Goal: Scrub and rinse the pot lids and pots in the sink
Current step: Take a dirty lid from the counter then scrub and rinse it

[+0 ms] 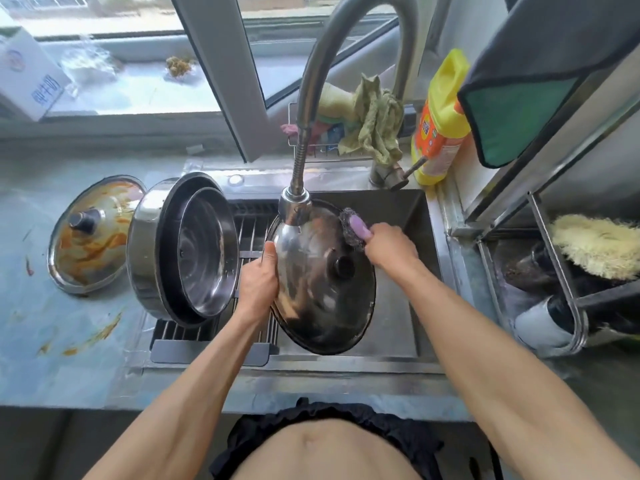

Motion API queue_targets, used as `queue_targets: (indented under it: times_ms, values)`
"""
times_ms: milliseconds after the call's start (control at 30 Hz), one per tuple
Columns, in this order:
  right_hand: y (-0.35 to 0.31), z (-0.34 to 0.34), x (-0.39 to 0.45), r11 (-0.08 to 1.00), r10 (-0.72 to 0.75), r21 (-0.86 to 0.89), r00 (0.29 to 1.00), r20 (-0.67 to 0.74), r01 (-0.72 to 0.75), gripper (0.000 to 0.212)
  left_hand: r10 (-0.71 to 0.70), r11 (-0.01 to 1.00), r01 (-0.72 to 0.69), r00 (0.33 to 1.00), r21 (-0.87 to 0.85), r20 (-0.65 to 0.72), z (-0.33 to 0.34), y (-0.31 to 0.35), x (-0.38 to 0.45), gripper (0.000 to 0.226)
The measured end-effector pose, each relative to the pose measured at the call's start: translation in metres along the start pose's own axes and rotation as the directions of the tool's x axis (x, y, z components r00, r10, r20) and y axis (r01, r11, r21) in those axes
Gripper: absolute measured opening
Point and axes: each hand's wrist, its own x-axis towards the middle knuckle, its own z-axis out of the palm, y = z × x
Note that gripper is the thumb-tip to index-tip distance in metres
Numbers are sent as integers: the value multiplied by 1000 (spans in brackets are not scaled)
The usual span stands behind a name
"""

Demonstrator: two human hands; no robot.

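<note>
In the head view, a large steel lid [322,282] is held tilted over the sink [391,209], its domed top with a dark knob [343,267] facing up toward the camera; the left hand [259,277] has its grip clenched on the lid's left rim, thumb lying along the edge; the right hand [391,249] grasps a steel-wool scrubber [351,230] with a purple handle and presses it against the lid's upper right edge; the tap head [294,207] on its flexible hose hangs just above the lid's top left, and whether water runs cannot be told. Left of the lid, a pot [180,249] lies tipped on its side on a slatted rack [249,237] that spans the left part of the sink, its open mouth turned right, with a smaller pot [207,251] nested inside it; further left, a second lid [91,233] smeared with orange sauce lies flat on the tabletop [52,341], knob up, touching or nearly touching the tipped pot; orange streaks mark the tabletop near it. Behind the sink, a green rag [374,126] is draped over a wire basket [325,150]; just beside it to the right stands a yellow and orange detergent bottle [441,116]. On the right, a metal shelf [554,209] carries a dark and green cloth [519,109] above and a pale fluffy brush [595,244] below; a white carton [27,74] rests on the window sill at far left.
</note>
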Motion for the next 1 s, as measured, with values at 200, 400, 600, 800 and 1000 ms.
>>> queue_targets:
  times_ms: [200, 400, 600, 800, 1000]
  values:
    - [33, 8, -21, 950, 160, 265, 986, 40, -165, 35, -229, 951, 232, 973, -205, 39, 1, -26, 12, 76]
    - [40, -22, -54, 792, 246, 570, 969, 31, -219, 30, 51, 998, -55, 984, 19, 170, 41, -1, -14, 50]
    - [37, -58, -63, 681, 314, 694, 949, 13, -234, 67, 397, 845, -496, 833, 201, 386, 83, 12, -46, 55]
    - [35, -67, -76, 750, 394, 638, 893, -219, -174, 30, 710, 538, -802, 596, 257, 375, 90, -2, -62, 45]
    - [28, -51, -84, 681, 386, 727, 887, -253, -89, 27, 462, 746, -585, 799, 320, 384, 60, -14, -48, 44]
